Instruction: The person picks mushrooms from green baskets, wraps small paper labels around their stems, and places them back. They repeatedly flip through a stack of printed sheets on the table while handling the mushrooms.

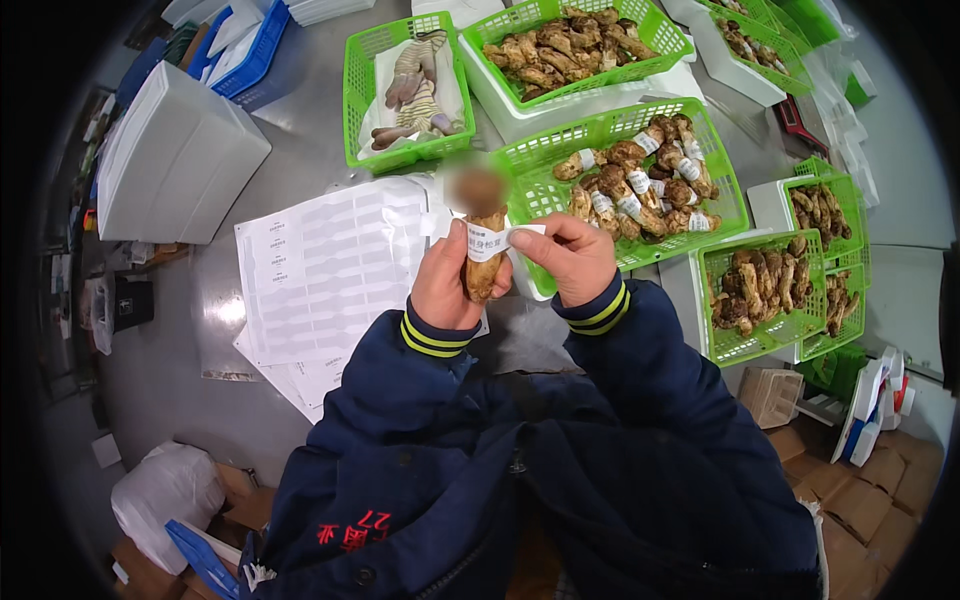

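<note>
Mushroom (486, 262) first: you have it upright in front of your chest, just above the near edge of the counter (300, 140), with your left hand (445, 285) clenched around its lower stem and the thumb pressed on the white label band (487, 243) that circles it. Your right hand (570, 255) pinches the band's free end, drawn out to the right of the mushroom. To do this wrap well, I would keep the left thumb pinning the stuck part so the band cannot slide, pull the loose end level rather than slanting, and lay it over itself with light tension, since the stem looks soft enough to bruise if squeezed. The cap is blurred, so I cannot tell its condition. Left of the mushroom, flat on the counter, lie the label sheets (330, 265), mostly peeled. Just beyond the mushroom to the right sits the green basket (720, 180) of mushrooms that already wear white bands. Farther right of it, another green basket (705, 300) holds unbanded ones, resting on a white box. Beyond the mushroom, well apart from it, a third green basket (355, 100) holds a few pieces on white paper.
</note>
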Demonstrator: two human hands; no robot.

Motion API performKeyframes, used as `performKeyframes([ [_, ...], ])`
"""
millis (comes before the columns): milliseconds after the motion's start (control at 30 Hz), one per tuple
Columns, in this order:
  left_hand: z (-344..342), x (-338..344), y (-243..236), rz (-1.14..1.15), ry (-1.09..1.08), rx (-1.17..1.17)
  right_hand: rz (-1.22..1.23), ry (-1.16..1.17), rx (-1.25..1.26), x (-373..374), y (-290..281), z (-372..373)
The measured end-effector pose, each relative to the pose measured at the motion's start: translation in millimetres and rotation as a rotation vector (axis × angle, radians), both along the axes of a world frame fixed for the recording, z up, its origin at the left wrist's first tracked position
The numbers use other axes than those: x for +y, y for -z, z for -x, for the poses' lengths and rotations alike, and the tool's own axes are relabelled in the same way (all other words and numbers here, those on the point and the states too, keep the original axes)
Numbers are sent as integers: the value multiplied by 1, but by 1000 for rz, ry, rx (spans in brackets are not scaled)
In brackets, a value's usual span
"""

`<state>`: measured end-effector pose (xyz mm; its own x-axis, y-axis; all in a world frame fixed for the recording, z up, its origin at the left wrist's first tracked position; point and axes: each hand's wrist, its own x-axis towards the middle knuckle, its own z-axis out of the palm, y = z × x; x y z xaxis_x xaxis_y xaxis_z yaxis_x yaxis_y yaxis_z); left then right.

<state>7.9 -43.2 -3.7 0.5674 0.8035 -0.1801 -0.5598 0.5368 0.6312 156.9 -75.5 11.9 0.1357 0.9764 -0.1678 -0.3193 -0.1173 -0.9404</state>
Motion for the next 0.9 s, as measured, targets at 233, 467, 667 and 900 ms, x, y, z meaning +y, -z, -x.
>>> performKeyframes([
  [233, -4, 1, 1, 126, 65, -217, -122, -105, 206, 2, -3, 1],
  [467, -7, 2, 0, 135, 197, -260, -61, -3, 79, 3, -1, -3],
  [667, -7, 2, 4, 43, 280, -368, -28, -18, 254, 1, 0, -1],
  [900, -14, 3, -2, 41, 197, -335, -83, 29, 183, 3, 8, -4],
])
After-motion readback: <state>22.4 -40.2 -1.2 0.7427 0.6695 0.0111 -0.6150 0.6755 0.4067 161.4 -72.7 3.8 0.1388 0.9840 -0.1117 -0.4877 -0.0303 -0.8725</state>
